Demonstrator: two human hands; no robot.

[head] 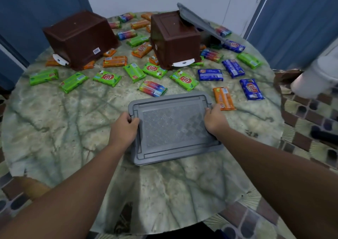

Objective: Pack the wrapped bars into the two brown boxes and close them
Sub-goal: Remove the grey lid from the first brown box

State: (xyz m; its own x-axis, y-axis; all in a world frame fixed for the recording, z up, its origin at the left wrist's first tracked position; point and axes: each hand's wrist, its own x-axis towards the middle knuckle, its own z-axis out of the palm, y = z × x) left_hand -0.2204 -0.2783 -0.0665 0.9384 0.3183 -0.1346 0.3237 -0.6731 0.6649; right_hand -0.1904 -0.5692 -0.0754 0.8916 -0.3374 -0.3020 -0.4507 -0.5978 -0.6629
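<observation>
On the round marble-patterned table (54, 129), the left brown box (80, 39) stands upside down at the far left, resting on orange bars. Green wrapped bars (107, 78) lie scattered in front of it. The left hand (123, 129) grips the left edge of a grey lid (173, 127), fingers curled around its rim. The right hand (214, 119) grips the lid's right edge the same way. Beyond, the right brown box (175, 41) also stands inverted, a second grey lid (199, 21) leaning against it. Blue bars (233, 68) lie farthest right.
</observation>
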